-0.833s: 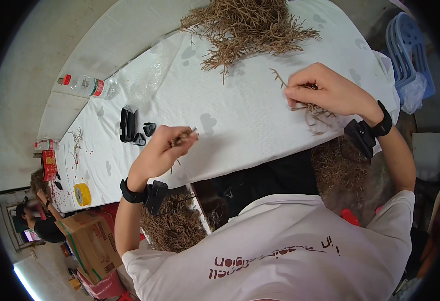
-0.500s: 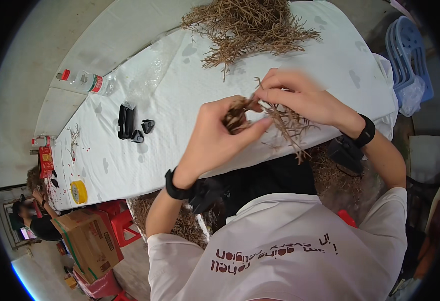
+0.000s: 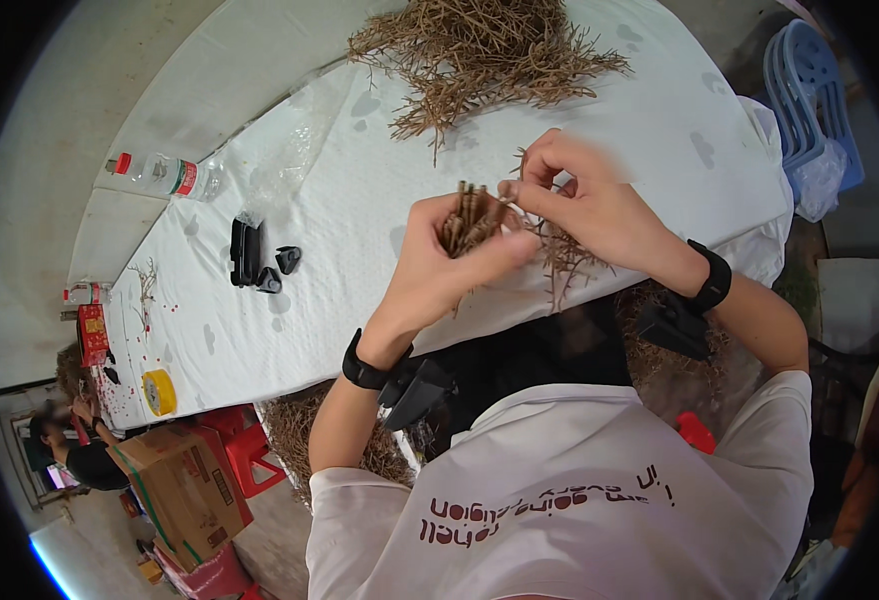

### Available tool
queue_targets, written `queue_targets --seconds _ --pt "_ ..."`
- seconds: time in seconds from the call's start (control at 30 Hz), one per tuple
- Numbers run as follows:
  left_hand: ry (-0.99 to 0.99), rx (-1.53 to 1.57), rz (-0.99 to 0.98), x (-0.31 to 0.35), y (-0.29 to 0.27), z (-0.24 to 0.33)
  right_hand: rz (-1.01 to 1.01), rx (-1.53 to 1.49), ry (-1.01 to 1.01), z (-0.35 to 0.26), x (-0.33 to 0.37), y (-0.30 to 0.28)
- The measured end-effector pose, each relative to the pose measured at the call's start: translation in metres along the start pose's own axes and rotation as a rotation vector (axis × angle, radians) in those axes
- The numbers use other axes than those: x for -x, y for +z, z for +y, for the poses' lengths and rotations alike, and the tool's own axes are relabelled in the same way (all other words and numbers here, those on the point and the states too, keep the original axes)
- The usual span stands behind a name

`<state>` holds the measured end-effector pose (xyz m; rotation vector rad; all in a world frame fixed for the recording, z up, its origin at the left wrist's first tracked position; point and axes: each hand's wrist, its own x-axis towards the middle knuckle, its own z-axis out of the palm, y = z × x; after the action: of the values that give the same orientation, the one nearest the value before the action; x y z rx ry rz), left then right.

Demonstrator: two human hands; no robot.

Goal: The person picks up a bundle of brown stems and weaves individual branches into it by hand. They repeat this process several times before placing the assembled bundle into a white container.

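My left hand (image 3: 431,262) is wrapped round a small bundle of dry brown twigs (image 3: 470,222), whose stem ends stick up above the fingers. Close beside it, my right hand (image 3: 599,208) is closed in a pinch at the bundle's right side, with thumb and forefinger together. Thin branching twig ends (image 3: 565,262) hang below the right hand, over the near edge of the table. What exactly the right fingertips grip is partly hidden and blurred. Beyond both hands, a large heap of the same dry twigs (image 3: 489,65) lies at the far side.
The table (image 3: 344,215) has a white patterned cover. On its left are a plastic bottle (image 3: 169,175), a black case (image 3: 246,252) and yellow tape (image 3: 159,392). Blue stools (image 3: 809,90) stand right; a cardboard box (image 3: 181,490) and a co-worker (image 3: 94,462) are at lower left.
The left hand has tilted, so the bundle's stem ends now point up. My right hand has shifted slightly left, staying beside the bundle. The whole view has shifted slightly.
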<state>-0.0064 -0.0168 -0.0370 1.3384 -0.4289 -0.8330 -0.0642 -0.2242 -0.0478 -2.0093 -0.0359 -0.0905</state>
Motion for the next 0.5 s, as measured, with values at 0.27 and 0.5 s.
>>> queue_targets --seconds 0.27,0.5 --pt "0.118 -0.244 0.048 0.002 -0.021 -0.005 -0.101 -0.024 -0.021 -0.008 0.002 -0.009" --pt "0.007 0.013 -0.001 0.004 -0.043 -0.009 -0.268 0.29 -0.307 -0.018 0.002 -0.016"
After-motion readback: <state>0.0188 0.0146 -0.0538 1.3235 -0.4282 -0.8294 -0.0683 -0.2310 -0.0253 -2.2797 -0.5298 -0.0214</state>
